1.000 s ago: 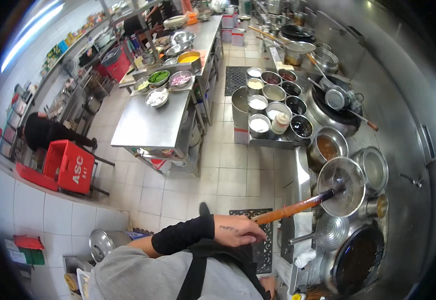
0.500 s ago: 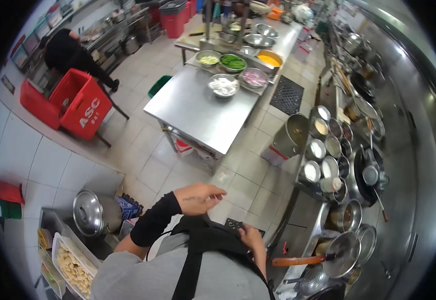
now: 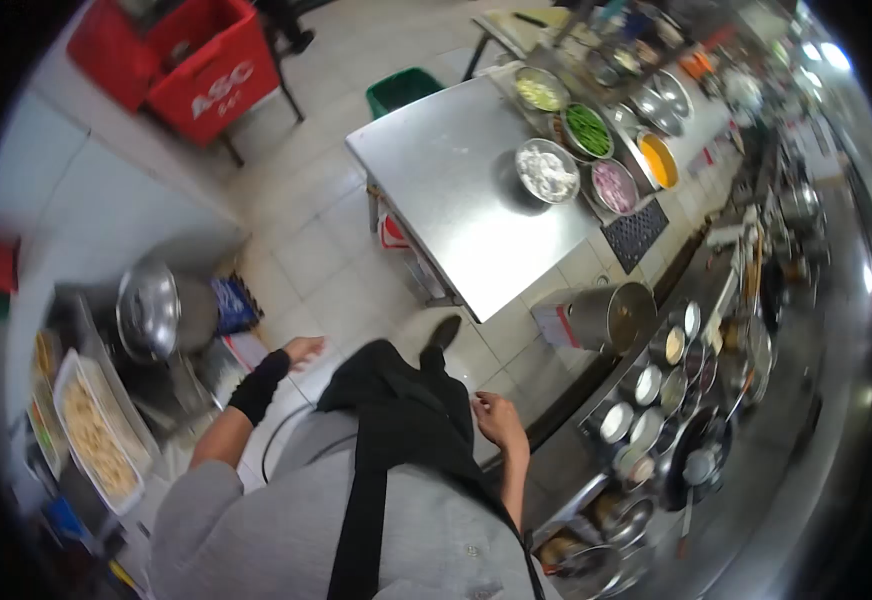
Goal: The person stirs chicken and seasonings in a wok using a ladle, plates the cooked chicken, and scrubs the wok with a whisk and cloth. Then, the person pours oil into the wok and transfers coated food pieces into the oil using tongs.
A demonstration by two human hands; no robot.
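My left hand (image 3: 304, 351), with a black sleeve at the wrist, hangs out to the left of my black apron (image 3: 396, 395). Its fingers are stretched out and it holds nothing that I can see. Closest to it is a stockpot with a shiny lid (image 3: 151, 310) on the left. My right hand (image 3: 499, 418) hangs low beside the apron's right edge, its fingers curled in, with nothing visible in them. Ahead stands a steel table (image 3: 436, 190). Near its right edge is a bowl of white food (image 3: 547, 171).
A tall metal pot (image 3: 611, 318) stands on the floor at right. Seasoning containers (image 3: 646, 383) and a wok (image 3: 698, 455) line the right counter. Red bin (image 3: 201, 85) stands upper left; a tray of pale pieces (image 3: 96, 430) lies lower left. My shoe (image 3: 444, 332) is on the tiles.
My view has turned left and down, so the table now appears farther right. My left hand has dropped from in front of my chest to my left side. A shoe has come forward.
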